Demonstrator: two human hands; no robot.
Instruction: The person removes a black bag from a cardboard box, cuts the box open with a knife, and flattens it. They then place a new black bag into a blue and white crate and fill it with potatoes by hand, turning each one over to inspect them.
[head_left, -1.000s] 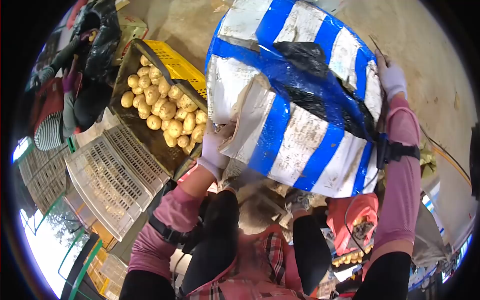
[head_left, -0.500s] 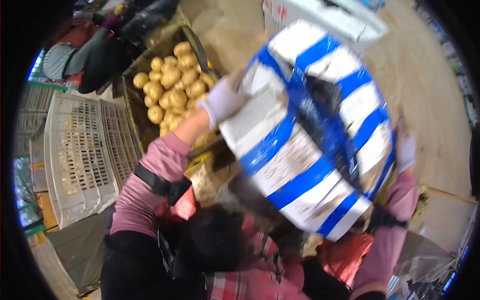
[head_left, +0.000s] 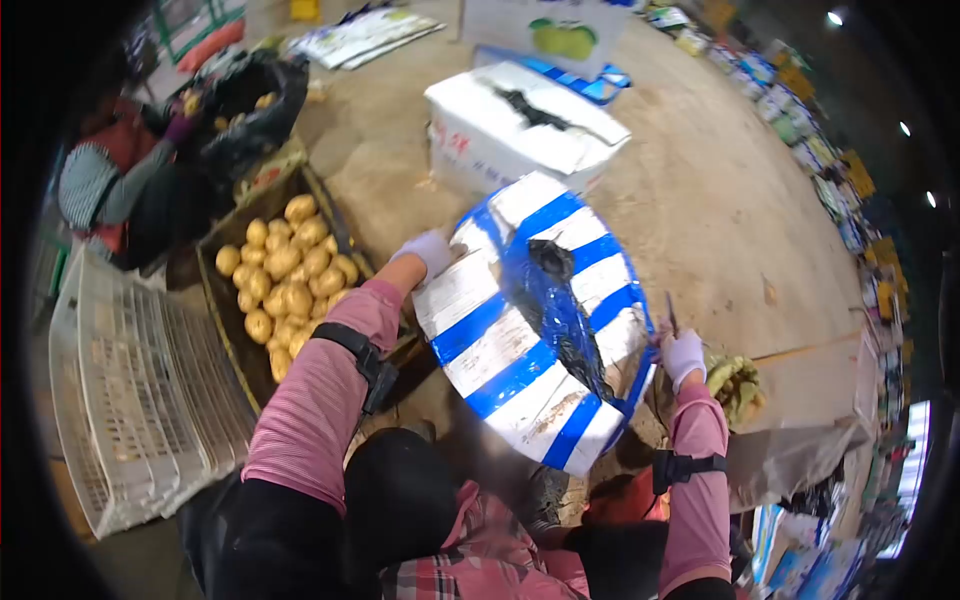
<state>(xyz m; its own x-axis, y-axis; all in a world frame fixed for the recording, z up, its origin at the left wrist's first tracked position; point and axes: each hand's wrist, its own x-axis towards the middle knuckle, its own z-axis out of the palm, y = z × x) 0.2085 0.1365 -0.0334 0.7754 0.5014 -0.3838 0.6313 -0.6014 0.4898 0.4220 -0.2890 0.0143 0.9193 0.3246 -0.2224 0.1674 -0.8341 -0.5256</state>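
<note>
A thick rounded slab (head_left: 500, 350), white and banded with blue tape, is tilted in front of me, with black and blue plastic along its middle. My left hand (head_left: 428, 252), in a white glove with bare fingertips, grips its upper left edge. On its right edge my right hand (head_left: 683, 356), gloved alike, is closed. A slim dark shape rises by the right fingers; blur hides what it is. Left of the slab, potatoes (head_left: 290, 270) lie in a dark-sided crate (head_left: 235, 345), close to my left forearm.
Beyond the slab, a white carton (head_left: 520, 125) stands on the broad tan surface (head_left: 760, 220). A white slatted plastic basket (head_left: 130, 370) leans at left. Another person (head_left: 110, 190) works at upper left beside a black bag (head_left: 245, 105). Crumpled yellowish cloth (head_left: 733, 388) lies right of my right hand.
The slab has moved down and left in view, both hands staying at its edges. My view has shifted, showing more of the surface, the carton and the far stacks.
</note>
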